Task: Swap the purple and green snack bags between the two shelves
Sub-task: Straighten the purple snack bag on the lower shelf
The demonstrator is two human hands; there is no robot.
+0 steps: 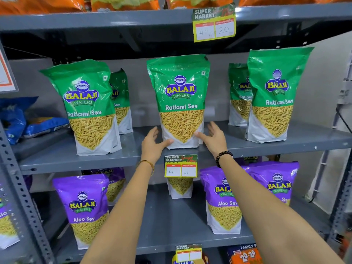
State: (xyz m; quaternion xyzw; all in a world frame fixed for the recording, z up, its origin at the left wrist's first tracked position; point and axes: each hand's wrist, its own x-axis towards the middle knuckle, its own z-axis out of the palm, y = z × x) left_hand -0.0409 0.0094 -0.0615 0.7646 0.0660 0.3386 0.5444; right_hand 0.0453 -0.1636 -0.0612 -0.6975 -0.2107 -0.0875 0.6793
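Observation:
Green Ratlami Sev bags stand on the upper grey shelf (133,157). The middle green bag (180,92) is upright between my hands. My left hand (153,143) touches its lower left corner with the thumb on the front. My right hand (213,136) touches its lower right side, fingers spread. Other green bags stand at the left (89,107) and right (274,96), each with one more behind. Purple Aloo Sev bags stand on the lower shelf (171,221) at the left (83,208) and right (224,201), (276,183).
Price tags hang from the shelf edges (180,166), (214,25). Blue packets (22,119) lie on the neighbouring shelf at the left. Orange bags (123,2) fill the top shelf. A bag bottom (180,187) shows behind the middle tag. A perforated upright (22,187) stands at the left.

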